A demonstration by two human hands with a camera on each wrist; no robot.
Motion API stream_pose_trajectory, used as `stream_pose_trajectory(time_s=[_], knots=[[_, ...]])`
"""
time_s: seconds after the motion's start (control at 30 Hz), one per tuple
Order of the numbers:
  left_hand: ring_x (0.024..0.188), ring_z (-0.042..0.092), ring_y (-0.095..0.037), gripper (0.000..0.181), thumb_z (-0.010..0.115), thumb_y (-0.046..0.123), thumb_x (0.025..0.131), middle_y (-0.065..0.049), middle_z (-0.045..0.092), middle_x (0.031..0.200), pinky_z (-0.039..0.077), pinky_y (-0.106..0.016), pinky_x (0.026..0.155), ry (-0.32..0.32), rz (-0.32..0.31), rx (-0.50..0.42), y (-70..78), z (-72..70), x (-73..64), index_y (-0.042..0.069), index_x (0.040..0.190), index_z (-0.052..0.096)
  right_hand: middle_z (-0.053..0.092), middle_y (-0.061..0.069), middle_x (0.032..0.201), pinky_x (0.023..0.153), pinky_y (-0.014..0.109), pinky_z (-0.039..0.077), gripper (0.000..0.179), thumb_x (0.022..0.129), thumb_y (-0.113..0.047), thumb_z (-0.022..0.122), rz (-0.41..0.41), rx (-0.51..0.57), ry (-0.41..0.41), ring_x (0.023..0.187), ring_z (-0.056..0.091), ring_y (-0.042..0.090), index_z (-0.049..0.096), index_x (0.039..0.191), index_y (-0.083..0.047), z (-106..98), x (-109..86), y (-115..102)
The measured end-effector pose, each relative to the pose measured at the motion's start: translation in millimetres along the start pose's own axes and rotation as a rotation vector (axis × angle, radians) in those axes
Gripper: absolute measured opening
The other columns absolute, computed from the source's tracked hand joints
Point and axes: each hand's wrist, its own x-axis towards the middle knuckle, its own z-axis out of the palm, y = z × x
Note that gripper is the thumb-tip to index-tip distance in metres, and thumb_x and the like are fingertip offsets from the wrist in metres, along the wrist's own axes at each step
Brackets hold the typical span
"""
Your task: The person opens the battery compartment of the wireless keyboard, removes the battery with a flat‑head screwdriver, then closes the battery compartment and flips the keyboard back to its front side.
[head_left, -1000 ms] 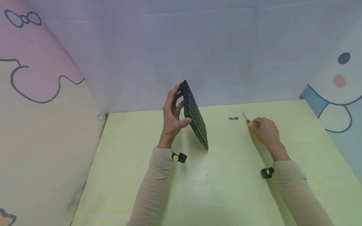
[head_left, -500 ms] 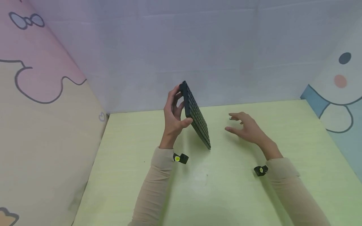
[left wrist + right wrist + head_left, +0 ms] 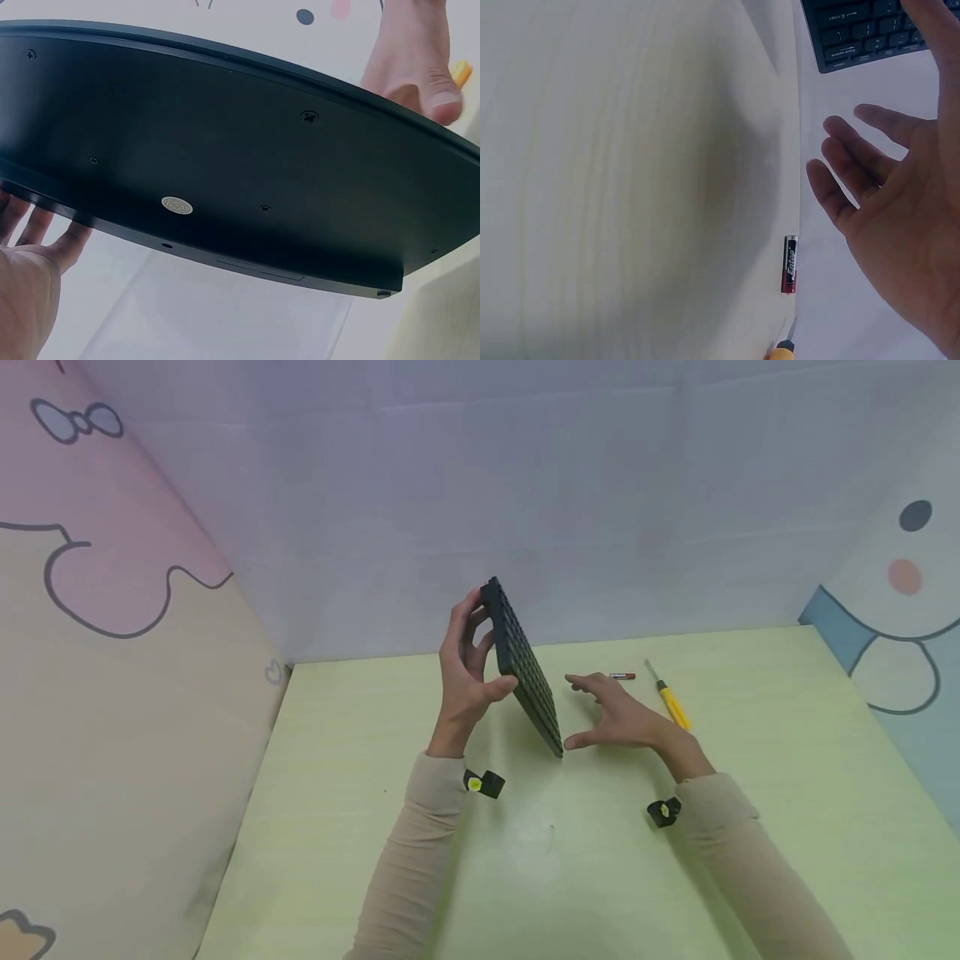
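My left hand (image 3: 461,685) grips a black keyboard (image 3: 528,681) by one short end and holds it tilted up on edge, its keys facing right. Its dark underside (image 3: 202,142), with small screws and a round sticker, fills the left wrist view. To its right, my right hand (image 3: 626,718) reaches toward it, thumb and fingers spread, nothing held. The thumb is close to the keyboard's lower corner; whether it touches, I cannot tell. Part of the right hand also shows past the keyboard's edge in the left wrist view.
Behind the right hand a small battery (image 3: 790,264), black and red, lies on the pale wooden table (image 3: 337,827). A screwdriver (image 3: 675,706) with a yellow handle lies to its right. Cloth-like walls with cartoon prints enclose the table at the back and sides.
My right hand has let go of the screwdriver, leaving it on the table, and moved left past the battery to the keyboard. The left hand keeps holding the keyboard, nearly still.
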Motion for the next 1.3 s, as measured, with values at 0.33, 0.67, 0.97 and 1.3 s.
stream_pose_trajectory(time_s=[0.33, 0.67, 0.97, 1.3], knots=[[0.133, 0.048, -0.018, 0.137, 0.087, 0.074, 0.059, 0.001, 0.046, 0.145, 0.052, -0.028, 0.111, 0.015, 0.011, -0.030, 0.3, 1.2, 0.1, -0.009, 0.153, 0.032, 0.046, 0.020, 0.147, 0.114, 0.066, 0.040, 0.126, 0.065, -0.052, 0.094, -0.019, -0.025, -0.106, 0.138, 0.040, 0.038, 0.024, 0.163, -0.014, 8.4, 7.6, -2.6], [0.133, 0.049, -0.015, 0.138, 0.086, 0.075, 0.058, 0.002, 0.046, 0.147, 0.051, -0.026, 0.113, 0.032, -0.018, -0.078, 0.7, 1.4, -1.2, -0.007, 0.154, 0.031, 0.045, 0.019, 0.145, 0.113, 0.066, 0.041, 0.131, 0.064, -0.051, 0.096, -0.009, -0.043, -0.134, 0.136, 0.039, 0.037, 0.019, 0.163, -0.012, 11.7, 10.8, -3.9], [0.136, 0.048, -0.014, 0.140, 0.090, 0.069, 0.058, 0.002, 0.044, 0.149, 0.049, -0.023, 0.114, -0.024, -0.051, -0.125, 4.9, -9.9, 0.1, -0.004, 0.158, 0.026, 0.045, 0.017, 0.145, 0.117, 0.060, 0.041, 0.130, 0.060, -0.050, 0.097, -0.003, -0.047, -0.097, 0.138, 0.041, 0.035, 0.026, 0.158, -0.005, 1.8, 8.0, -1.8], [0.147, 0.040, -0.022, 0.129, 0.091, 0.062, 0.062, -0.013, 0.037, 0.159, 0.033, -0.041, 0.130, -0.159, -0.070, 0.060, 10.5, -43.3, 1.5, 0.003, 0.160, 0.030, 0.051, 0.021, 0.139, 0.111, 0.060, 0.040, 0.131, 0.058, -0.049, 0.098, -0.005, -0.105, -0.066, 0.132, 0.048, 0.037, 0.027, 0.157, 0.001, -19.7, -1.0, 4.9]])
